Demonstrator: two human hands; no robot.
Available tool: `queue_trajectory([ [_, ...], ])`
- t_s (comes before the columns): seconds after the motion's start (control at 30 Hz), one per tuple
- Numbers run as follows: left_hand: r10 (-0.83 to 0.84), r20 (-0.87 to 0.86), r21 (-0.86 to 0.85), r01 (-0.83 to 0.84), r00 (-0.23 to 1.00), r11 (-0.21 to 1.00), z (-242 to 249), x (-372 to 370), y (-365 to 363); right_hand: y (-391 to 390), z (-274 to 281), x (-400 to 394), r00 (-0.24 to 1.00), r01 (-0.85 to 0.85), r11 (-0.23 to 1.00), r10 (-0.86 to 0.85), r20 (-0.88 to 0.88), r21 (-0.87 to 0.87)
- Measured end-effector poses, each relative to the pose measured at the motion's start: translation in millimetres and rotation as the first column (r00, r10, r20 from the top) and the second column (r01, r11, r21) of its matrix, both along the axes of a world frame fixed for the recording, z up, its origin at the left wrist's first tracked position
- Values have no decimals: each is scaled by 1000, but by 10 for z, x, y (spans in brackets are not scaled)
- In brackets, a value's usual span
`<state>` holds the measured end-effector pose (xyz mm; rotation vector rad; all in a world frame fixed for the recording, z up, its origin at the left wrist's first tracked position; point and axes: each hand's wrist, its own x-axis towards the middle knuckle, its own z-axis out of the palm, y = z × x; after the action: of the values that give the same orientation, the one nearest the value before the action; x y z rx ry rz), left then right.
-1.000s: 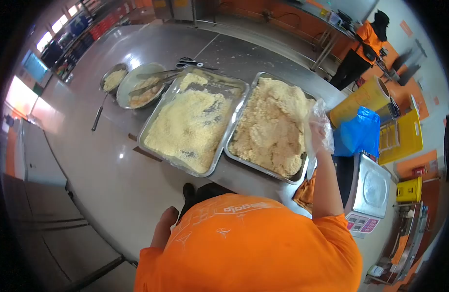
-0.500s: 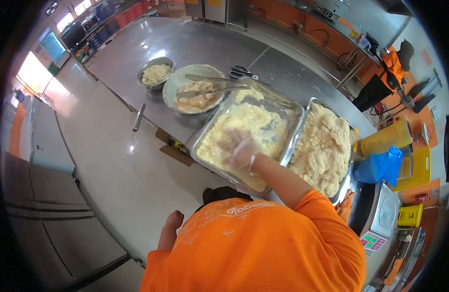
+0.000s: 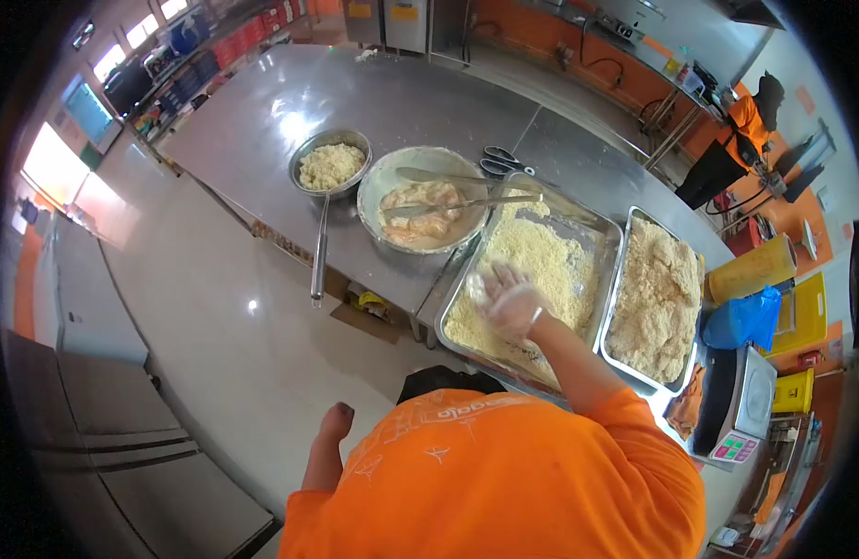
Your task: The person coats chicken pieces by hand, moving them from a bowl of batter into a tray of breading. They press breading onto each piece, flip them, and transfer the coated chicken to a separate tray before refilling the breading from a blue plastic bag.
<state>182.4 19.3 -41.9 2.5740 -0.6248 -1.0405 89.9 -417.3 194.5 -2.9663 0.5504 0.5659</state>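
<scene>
My right hand [image 3: 513, 303], in a clear plastic glove, is over a metal tray [image 3: 614, 250] of pale yellow crumbs [image 3: 541, 256]. Its fingers look stretched out, with slight blur, and I see nothing gripped in them. My left arm is low at the left of my orange shirt, and its rounded end [image 3: 336, 419] is away from the table; no fingers can be made out there. Left of the tray sits a bowl [image 3: 369, 207] of wet, battered pieces [image 3: 425, 219] that look like raw meat. Metal tongs [image 3: 462, 203] lie across this bowl.
A handled metal strainer [image 3: 320, 247] with crumbs rests at the table's left edge, its handle sticking out. Scissors [image 3: 504, 160] lie behind the tray. To the right are a second crumb-filled tray [image 3: 653, 303], a blue bag [image 3: 742, 319] and a scale [image 3: 756, 396]. Another person [image 3: 742, 140] stands farther back.
The view has shifted, so the table things appear farther right. My right hand, blurred on the crumbs before, now shows its fingers more clearly. The strainer's handle has swung toward me.
</scene>
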Motion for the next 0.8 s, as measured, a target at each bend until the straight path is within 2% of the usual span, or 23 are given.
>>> queue_trajectory([
  [0.03, 23, 25, -67, -21, 999, 998, 21, 86, -84, -9, 129, -75, 997, -22, 1000, 21, -78, -11],
  [0.07, 48, 42, -133, -42, 998, 990, 43, 123, -154, -39, 255, -160, 998, -46, 996, 50, 41, -81],
  [0.17, 64, 25, -94, -62, 998, 994, 254, 219, -366, -380, 480, -118, 985, -35, 941, 89, 147, -337],
  [0.27, -155, 62, 11, 155, 986, 988, -228, 241, -221, -701, 827, 254, 956, -36, 936, 134, 260, -351],
  [0.3, -84, 2, 28, 83, 997, 996, -86, 218, -254, -725, 950, 412, 974, -36, 948, 104, 202, -317],
  [0.37, 70, -116, 67, -63, 991, 996, 561, 59, -421, -712, 1184, 795, 995, -34, 967, 56, 79, -253],
  [0.4, 77, -124, 73, -68, 989, 995, 594, 40, -392, -804, 1131, 1009, 988, 151, 987, -152, 9, 58],
  [0.5, 147, -142, 71, -138, 979, 988, 555, -126, -184, -856, 1036, 1173, 997, 34, 999, -31, -73, 36],
  [0.53, 196, -138, 57, -190, 971, 980, 542, -179, -118, -810, 1032, 1172, 998, 57, 998, -57, 30, -18],
  [0.57, 241, -138, 46, -237, 961, 970, 515, -235, -33, -805, 1068, 1160, 999, 49, 997, -50, -7, -59],
  [0.63, 204, -175, 70, -195, 963, 978, 181, -257, 211, -535, 1606, 1027, 995, 36, 989, -49, -88, -141],
  [0.67, 183, -194, 81, -170, 964, 982, 56, -290, 282, -520, 1694, 984, 991, -42, 975, 13, -134, -218],
  [0.77, 152, -226, 266, -89, 962, 960, 221, -276, 254, -328, 2067, 846, 949, -205, 896, 84, -303, -395],
  [0.8, 109, -182, 252, -61, 977, 966, 391, -265, 196, 3, 2292, 771, 928, -211, 876, 41, -369, -434],
])
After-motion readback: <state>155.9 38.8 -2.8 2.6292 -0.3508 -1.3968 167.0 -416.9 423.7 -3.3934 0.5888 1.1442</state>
